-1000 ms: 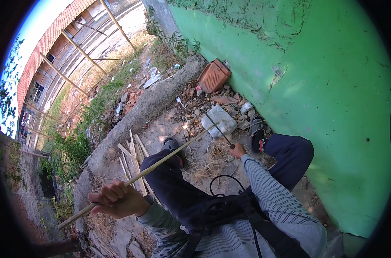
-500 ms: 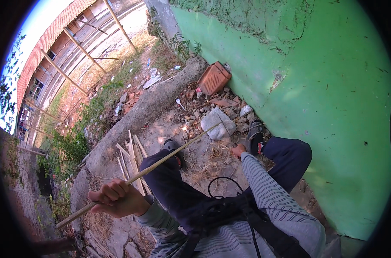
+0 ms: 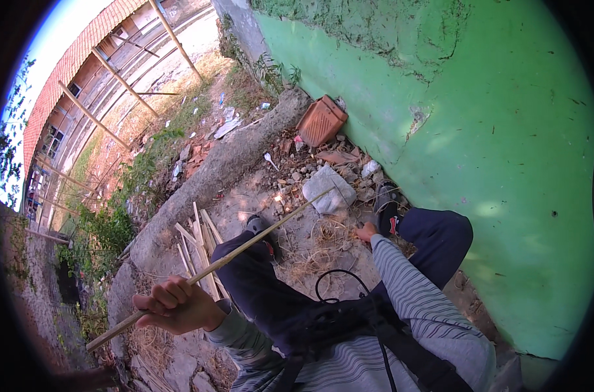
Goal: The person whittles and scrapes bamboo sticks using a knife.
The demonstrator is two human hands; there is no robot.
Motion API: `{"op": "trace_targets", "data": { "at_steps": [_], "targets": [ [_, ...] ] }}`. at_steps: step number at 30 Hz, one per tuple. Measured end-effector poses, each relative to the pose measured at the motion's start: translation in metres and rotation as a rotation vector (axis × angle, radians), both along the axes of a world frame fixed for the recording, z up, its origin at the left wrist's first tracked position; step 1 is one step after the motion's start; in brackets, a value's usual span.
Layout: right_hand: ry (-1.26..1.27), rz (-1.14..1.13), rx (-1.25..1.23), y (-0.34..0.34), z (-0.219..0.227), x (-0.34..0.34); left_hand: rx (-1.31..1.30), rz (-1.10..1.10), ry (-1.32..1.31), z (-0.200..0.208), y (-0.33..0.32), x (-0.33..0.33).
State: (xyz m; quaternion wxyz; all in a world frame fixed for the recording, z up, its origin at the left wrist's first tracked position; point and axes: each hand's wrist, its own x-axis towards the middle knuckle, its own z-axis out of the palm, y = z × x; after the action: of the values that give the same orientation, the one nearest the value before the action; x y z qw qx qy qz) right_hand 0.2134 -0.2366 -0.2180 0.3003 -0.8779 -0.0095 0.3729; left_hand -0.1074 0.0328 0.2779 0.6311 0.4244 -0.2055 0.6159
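My left hand is closed round the thick end of a long bamboo strip. The strip slants up to the right across my left knee, and its thin far tip lies over a pale block-like stone. Low beside my right shoe, my right hand has its fingers curled; what they hold, if anything, is too small to make out. A short thin dark line shows near the strip's tip, between the stone and that hand. Pale fibrous shavings lie on the ground between my feet.
Several split bamboo strips lie beside my left leg. A green wall rises close on my right. A low concrete kerb runs along the left, with rubble and an orange-brown ridged tile-like piece ahead. A black cable loops over my lap.
The whole view has shifted slightly. My left hand keeps its grip on the bamboo strip, and my right hand stays low by my right shoe with only a slight shift.
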Motion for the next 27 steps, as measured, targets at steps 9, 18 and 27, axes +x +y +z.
{"op": "trace_targets", "data": {
  "at_steps": [9, 18, 27],
  "targets": [
    [0.055, -0.096, 0.122, -0.006, 0.013, -0.009, -0.202, 0.017, 0.124, 0.008, 0.0, -0.019],
    [-0.105, 0.065, 0.577, 0.048, 0.134, -0.013, -0.185, -0.015, 0.141, 0.022, -0.021, -0.008],
    [0.085, 0.538, 0.821, 0.057, 0.388, -0.078, -0.188, 0.083, 0.129, 0.036, -0.048, 0.013]
  ]
}}
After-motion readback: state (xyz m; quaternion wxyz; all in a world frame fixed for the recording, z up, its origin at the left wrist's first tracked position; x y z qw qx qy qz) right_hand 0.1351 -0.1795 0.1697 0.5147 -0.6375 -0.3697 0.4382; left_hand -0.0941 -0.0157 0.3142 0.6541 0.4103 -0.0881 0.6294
